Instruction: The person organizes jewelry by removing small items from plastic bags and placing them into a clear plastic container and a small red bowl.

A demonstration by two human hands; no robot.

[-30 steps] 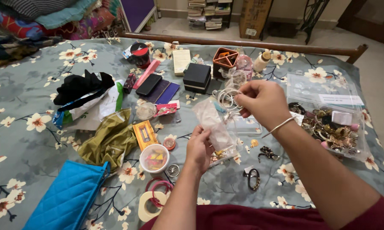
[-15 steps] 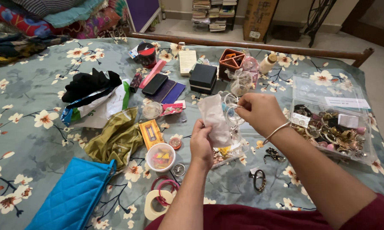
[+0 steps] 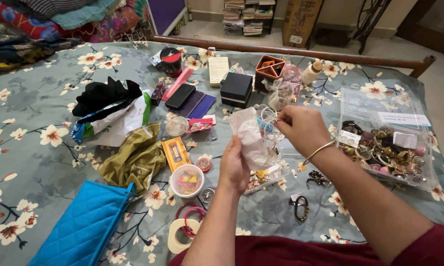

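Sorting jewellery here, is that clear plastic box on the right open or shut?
Open: the clear box has its lid tipped back, jewellery exposed inside.

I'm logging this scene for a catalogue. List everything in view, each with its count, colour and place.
bedsheet: one, grey floral, beneath everything
clear pouch: one, translucent, centre, in left hand
bangles: a few, silvery, at the right hand's fingertips
clear box: one, transparent, full of jewellery, right
quilted pouch: one, blue, lower left
olive cloth: one, left of centre
round tub: one, white, before the left hand
black box: one, upper centre
pink bangles: two, bottom centre
left hand: grip closed on pouch
right hand: metal bangle on wrist, pinching bangles
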